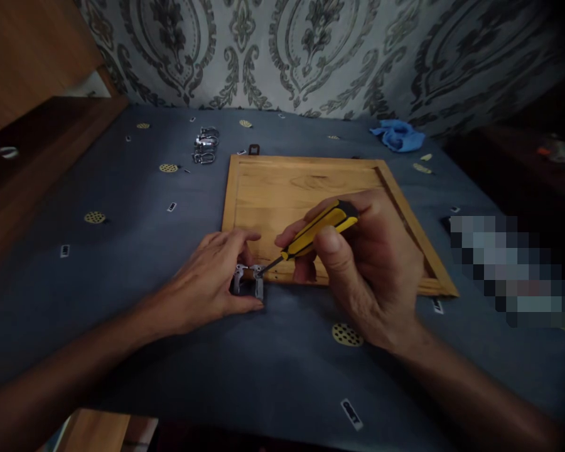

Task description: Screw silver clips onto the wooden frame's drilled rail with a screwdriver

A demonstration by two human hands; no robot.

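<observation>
My right hand point(362, 263) is closed around a yellow and black screwdriver point(317, 231), whose tip meets a small metal hinge point(247, 280) at the near left corner of a wooden panel point(311, 188). My left hand point(211, 279) pinches the hinge between thumb and fingers and holds it against the panel's edge. The panel lies flat on a dark blue cloth point(145, 263).
Several spare metal hinges point(205, 145) lie behind the panel's left corner. A crumpled blue rag point(397, 134) sits at the back right. Small screws and patterned spots dot the cloth. Wooden furniture point(32, 94) stands at the left, patterned wallpaper behind.
</observation>
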